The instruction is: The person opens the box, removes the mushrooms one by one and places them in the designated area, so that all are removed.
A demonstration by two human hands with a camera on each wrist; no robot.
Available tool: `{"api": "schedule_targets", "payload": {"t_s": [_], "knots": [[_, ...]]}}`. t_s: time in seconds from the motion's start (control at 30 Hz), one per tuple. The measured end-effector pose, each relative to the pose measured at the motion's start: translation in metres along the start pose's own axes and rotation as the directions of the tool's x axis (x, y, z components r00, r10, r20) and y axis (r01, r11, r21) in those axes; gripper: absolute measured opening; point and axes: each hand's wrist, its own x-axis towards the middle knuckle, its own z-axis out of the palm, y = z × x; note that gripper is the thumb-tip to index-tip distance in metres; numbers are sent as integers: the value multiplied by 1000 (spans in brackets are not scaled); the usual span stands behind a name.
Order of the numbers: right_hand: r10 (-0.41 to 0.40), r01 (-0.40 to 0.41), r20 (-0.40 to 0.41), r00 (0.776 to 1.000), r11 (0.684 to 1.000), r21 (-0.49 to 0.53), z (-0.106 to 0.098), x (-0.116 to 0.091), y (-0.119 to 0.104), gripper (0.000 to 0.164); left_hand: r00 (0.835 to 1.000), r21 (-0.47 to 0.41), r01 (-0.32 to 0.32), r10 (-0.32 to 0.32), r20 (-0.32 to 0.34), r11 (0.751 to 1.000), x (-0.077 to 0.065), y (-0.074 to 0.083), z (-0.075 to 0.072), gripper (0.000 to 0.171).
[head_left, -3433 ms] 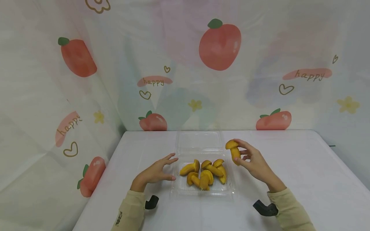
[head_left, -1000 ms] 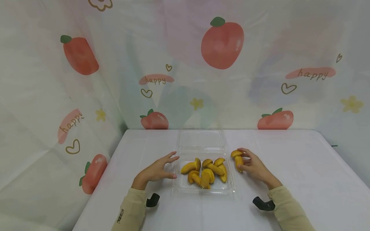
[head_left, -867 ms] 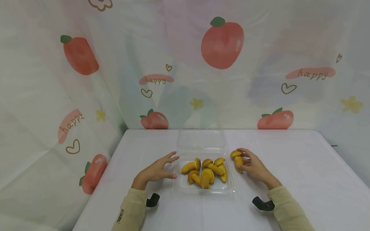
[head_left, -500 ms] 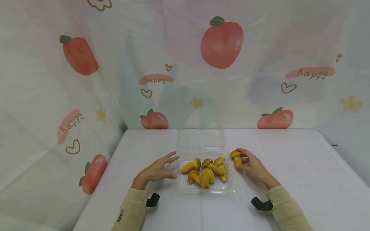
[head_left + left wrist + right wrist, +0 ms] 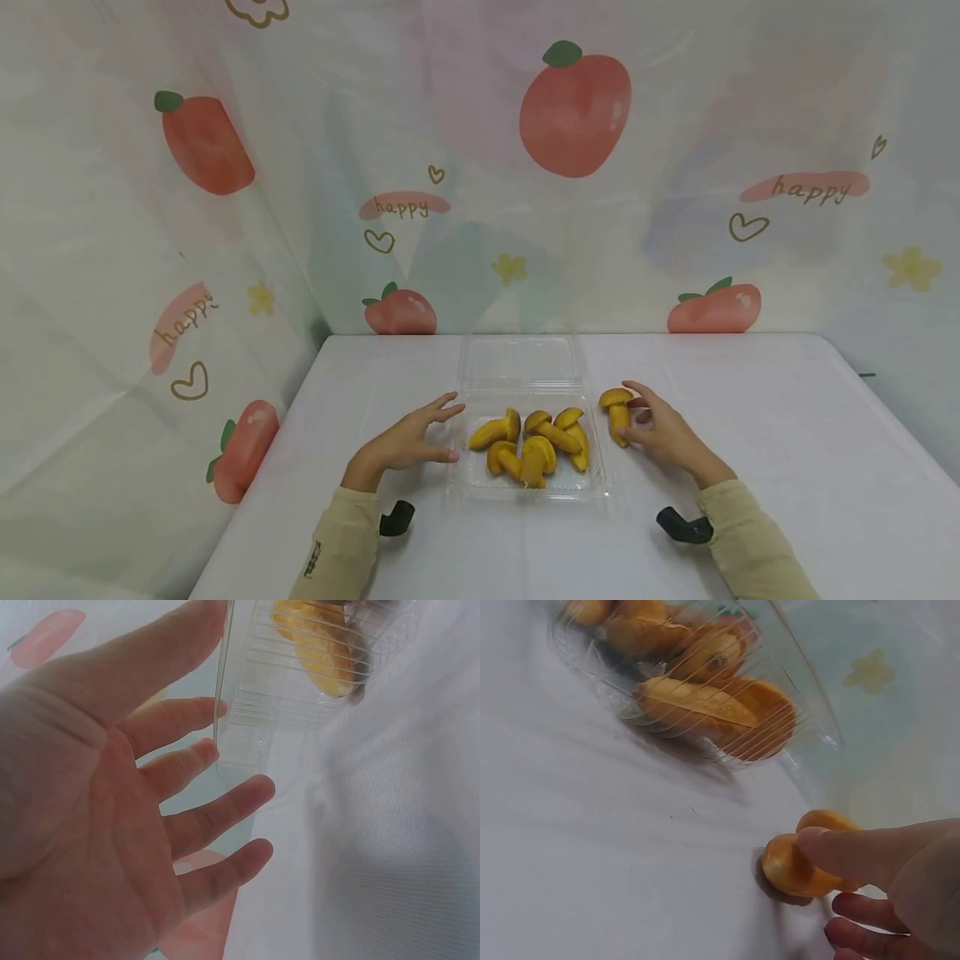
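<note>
A yellow-brown mushroom lies on the white table just right of a clear plastic clamshell box. My right hand is at its right side, thumb against the stem. The index finger stands off the cap, and in the right wrist view the lower fingers are apart from the mushroom. Several similar mushrooms lie in the box. My left hand holds nothing; its spread fingers are at the box's left wall, thumb and fingertips right at the rim in the left wrist view.
The box's clear lid is folded back toward the rear of the table. A printed cloth hangs behind and to the left. A black curved piece sticks out at the right wrist, another at the left.
My right hand has lowered the mushroom from above the table to beside the box. Since half a second ago its index finger has lifted away from the cap. The left hand has stayed put.
</note>
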Motion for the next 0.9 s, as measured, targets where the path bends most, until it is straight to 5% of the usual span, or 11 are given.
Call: {"api": "schedule_targets", "payload": {"t_s": [0.27,0.9], "knots": [[72,-70,25,997,996,-51,-14,-3,-6,79,1000,-2,-9,9,8,1000,-1,0,-1,77],[-63,59,-75,995,997,-51,-25,-12,-43,67,1000,7,-13,13,4,1000,0,-1,-1,78]]}}
